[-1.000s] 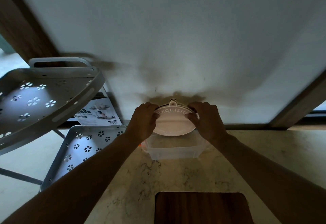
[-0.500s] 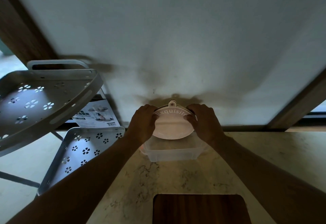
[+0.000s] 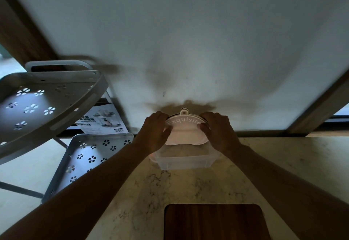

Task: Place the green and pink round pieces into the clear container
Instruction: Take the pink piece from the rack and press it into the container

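A pale pink round piece [image 3: 186, 133] with the word "Exquisite" on its rim and a small tab on top is held tilted, nearly upright, over the back of the clear container [image 3: 185, 161]. My left hand [image 3: 154, 131] grips its left edge and my right hand [image 3: 217, 131] grips its right edge. The container stands on the marble counter against the wall. A thin darker rim shows behind the pink piece; I cannot tell whether it is the green piece. The light is dim.
A white perforated rack [image 3: 37, 103] with a lower shelf [image 3: 88, 156] stands at the left, a printed box [image 3: 103, 120] behind it. A dark wooden board [image 3: 215, 221] lies at the counter's near edge. A white wall rises straight behind the container.
Both hands still hold the pink piece over the container. It has barely shifted; the view moved slightly.
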